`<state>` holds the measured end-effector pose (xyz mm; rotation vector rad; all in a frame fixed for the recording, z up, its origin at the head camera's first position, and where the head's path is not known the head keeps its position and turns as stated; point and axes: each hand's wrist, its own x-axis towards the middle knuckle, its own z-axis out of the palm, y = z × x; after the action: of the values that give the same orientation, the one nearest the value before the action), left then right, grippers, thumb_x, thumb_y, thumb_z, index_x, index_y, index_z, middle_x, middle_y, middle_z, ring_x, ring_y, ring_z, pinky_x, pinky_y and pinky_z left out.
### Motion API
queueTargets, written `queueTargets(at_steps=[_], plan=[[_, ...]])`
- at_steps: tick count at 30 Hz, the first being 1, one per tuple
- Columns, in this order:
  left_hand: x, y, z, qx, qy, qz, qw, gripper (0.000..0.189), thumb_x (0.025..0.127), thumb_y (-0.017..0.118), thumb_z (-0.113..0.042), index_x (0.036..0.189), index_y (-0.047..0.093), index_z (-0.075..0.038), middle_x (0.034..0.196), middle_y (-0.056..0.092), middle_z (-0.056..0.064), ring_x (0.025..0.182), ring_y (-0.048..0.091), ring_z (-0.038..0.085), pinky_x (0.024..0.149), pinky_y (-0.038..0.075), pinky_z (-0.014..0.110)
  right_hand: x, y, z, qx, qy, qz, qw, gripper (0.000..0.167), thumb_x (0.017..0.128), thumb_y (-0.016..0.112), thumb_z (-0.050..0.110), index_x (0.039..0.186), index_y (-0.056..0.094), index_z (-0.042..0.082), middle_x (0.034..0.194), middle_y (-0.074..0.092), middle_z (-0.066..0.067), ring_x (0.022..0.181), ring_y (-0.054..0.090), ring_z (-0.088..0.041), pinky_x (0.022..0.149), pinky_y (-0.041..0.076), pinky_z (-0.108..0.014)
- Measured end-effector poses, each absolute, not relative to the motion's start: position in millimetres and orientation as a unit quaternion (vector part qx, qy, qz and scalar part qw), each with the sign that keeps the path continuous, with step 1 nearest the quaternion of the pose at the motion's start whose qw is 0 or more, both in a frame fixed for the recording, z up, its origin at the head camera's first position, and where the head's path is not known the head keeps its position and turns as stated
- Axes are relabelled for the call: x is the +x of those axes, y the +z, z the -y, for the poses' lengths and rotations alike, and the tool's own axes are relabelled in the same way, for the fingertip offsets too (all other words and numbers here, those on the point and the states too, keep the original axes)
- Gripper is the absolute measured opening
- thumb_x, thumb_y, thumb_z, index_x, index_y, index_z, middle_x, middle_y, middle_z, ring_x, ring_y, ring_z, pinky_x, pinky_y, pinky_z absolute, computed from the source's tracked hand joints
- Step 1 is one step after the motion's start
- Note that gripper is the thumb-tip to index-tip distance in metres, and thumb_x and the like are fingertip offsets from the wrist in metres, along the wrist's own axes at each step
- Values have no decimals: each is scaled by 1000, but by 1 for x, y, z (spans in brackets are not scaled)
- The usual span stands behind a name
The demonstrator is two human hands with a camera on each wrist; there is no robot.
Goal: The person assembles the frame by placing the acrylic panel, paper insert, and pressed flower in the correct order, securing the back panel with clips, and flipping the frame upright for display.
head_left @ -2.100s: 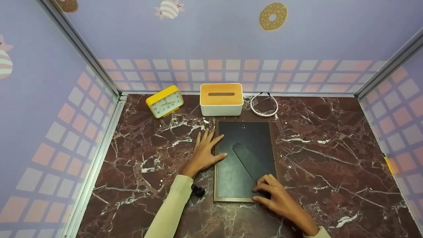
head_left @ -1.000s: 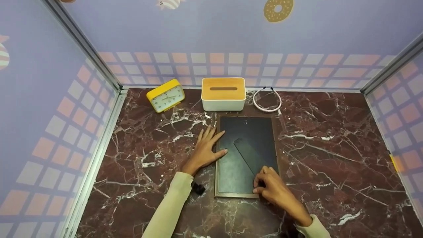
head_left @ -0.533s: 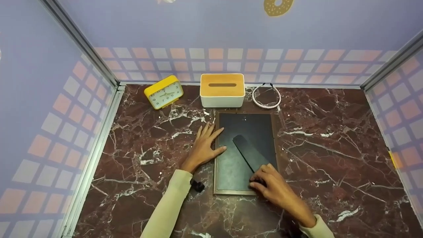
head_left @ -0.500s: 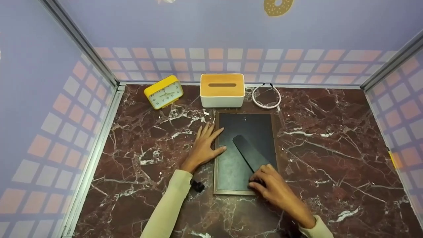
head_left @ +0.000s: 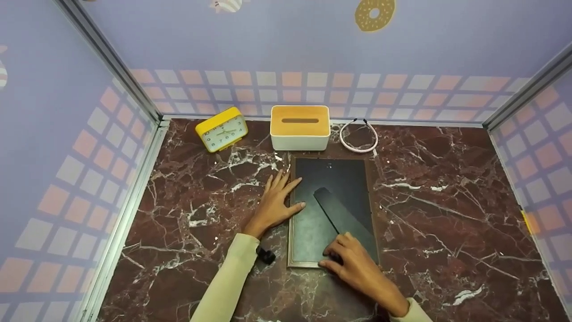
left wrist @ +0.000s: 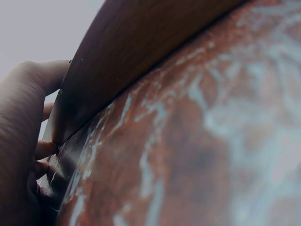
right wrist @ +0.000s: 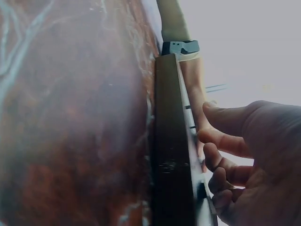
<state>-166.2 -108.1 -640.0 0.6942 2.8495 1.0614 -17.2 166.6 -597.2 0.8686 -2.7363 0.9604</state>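
Note:
A picture frame (head_left: pixel 308 232) lies on the marble-patterned table with its dark back upward. Its black stand leg (head_left: pixel 337 208) slants across the back, upper end toward the left. My left hand (head_left: pixel 272 208) rests on the frame's left edge, fingers spread and thumb over the border. In the left wrist view, fingers (left wrist: pixel 47 148) lie along the frame's side (left wrist: pixel 117 66). My right hand (head_left: pixel 353 264) is over the lower part of the back, covering the leg's lower end. In the right wrist view its fingers are curled beside small tabs (right wrist: pixel 188 107) on the frame; whether they pinch anything is hidden.
Behind the frame stands a white tissue box (head_left: pixel 300 142) with a wood-coloured lid. A yellow alarm clock (head_left: pixel 222 130) is at its left, a pale headband (head_left: pixel 357 150) at its right. Patterned walls (head_left: pixel 295 49) enclose the back and sides.
My right hand has shifted left and toward the frame's bottom edge. The stand leg shows more distinctly than two seconds ago. My left hand keeps its place; the head view tilted slightly.

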Motion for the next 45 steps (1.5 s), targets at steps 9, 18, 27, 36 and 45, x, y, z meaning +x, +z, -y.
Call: queueTargets(at_steps=[9,18,27,36,45], plan=[[-160,-645,109,216,344,-913,16,80,102,73,-57,169,47,-22,179,27,22,169,11,42,136,1,64,-14,-611,-163,259,355,896,71,26,82,99,25,83,73,22,83,58,14,79,41,-1,78,49,-37],[-160,-644,107,217,341,-915,8,80,101,72,-59,169,48,-23,178,29,21,169,13,42,135,3,65,-14,-615,-161,268,341,895,109,32,77,102,23,81,70,20,82,60,13,79,45,-2,76,50,-36],[-163,-642,108,224,342,-912,-1,79,100,73,-56,167,51,-21,176,33,24,168,15,44,136,3,64,-16,-614,-163,297,301,898,125,32,81,99,30,81,69,21,82,60,11,79,42,-6,69,41,-27],[-164,-642,109,223,345,-912,3,79,102,72,-58,168,50,-22,177,31,23,169,14,43,136,2,64,-22,-606,-165,297,308,900,76,35,81,100,30,79,66,21,77,55,10,77,36,-4,68,41,-26],[-165,-643,109,223,348,-910,-4,78,101,72,-57,167,51,-21,177,32,23,168,15,44,136,3,65,-23,-607,-163,274,326,902,73,38,76,103,26,77,65,21,76,56,12,75,38,-2,70,46,-29]])
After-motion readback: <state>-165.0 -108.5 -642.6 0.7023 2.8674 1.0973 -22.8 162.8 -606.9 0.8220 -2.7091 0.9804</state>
